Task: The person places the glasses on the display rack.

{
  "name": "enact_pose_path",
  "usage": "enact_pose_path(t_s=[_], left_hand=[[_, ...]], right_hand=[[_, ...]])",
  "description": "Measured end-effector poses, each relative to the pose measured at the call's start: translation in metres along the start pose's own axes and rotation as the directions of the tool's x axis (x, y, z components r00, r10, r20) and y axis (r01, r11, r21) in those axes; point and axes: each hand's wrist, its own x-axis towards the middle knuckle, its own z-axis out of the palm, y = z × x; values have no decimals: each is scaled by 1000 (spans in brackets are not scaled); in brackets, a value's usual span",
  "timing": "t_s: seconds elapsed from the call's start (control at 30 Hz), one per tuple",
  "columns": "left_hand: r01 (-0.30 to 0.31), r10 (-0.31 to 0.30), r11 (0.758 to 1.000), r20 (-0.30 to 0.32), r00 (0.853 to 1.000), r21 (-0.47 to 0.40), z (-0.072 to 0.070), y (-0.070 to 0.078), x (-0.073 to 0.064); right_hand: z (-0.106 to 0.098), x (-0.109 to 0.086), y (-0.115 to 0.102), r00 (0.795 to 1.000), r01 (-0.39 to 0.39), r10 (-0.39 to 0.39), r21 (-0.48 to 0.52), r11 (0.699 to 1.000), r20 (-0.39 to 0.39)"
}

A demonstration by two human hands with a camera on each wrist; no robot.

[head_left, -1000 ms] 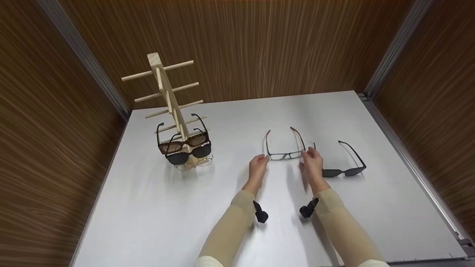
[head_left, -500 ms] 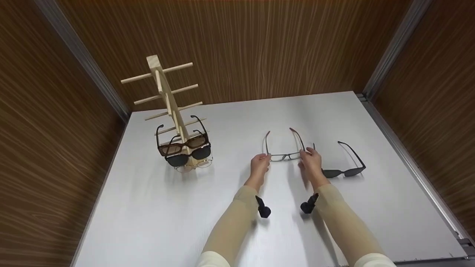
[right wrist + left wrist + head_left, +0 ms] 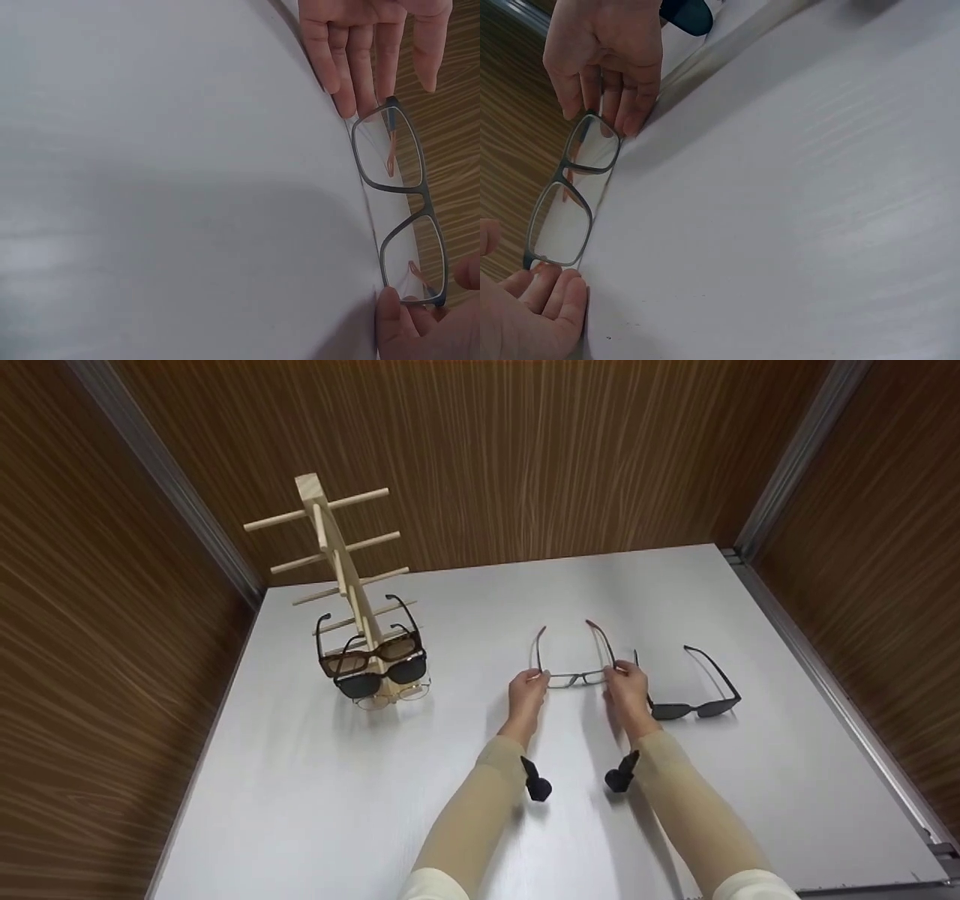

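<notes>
A pair of eyeglasses (image 3: 575, 679) with a thin grey frame, clear lenses and reddish temple tips has its temples unfolded toward the back wall. My left hand (image 3: 527, 697) touches the left end of the frame, fingers mostly straight and thumb apart, as the right wrist view shows of this hand (image 3: 360, 52). At the opposite end, my right hand (image 3: 628, 690) has its fingertips right at the hinge corner. Its fingers are extended too in the left wrist view, where this hand (image 3: 607, 52) shows at the top. The lens front lies between both hands.
Dark sunglasses (image 3: 696, 709) lie unfolded just right of my right hand. A wooden display rack (image 3: 346, 562) with crossbars stands at the left, bearing brown sunglasses (image 3: 373, 655), black sunglasses (image 3: 381, 675) and thin-rimmed glasses (image 3: 392, 695). Wood-grain panels (image 3: 525, 465) enclose the white table (image 3: 450, 825).
Both hands have come slightly closer to the ends of the eyeglasses. The right hand's fingers have drawn in toward the hinge, and the eyeglasses have barely moved.
</notes>
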Motion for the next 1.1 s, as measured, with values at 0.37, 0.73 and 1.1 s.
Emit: enact_pose_path(t_s=[0.37,0.73,1.1], left_hand=[[-68,74,995,-86,994,71,-3,-5,-2],[-151,173,976,-137,975,159,-8,-7,-7],[-157,168,985,-176,970,75,-11,0,-17]], right_hand=[[0,-5,3,1000,-7,7,-22,1000,2],[1,-16,4,997,81,-81,-57,995,-5],[4,-28,-1,992,129,-129,-7,992,4]])
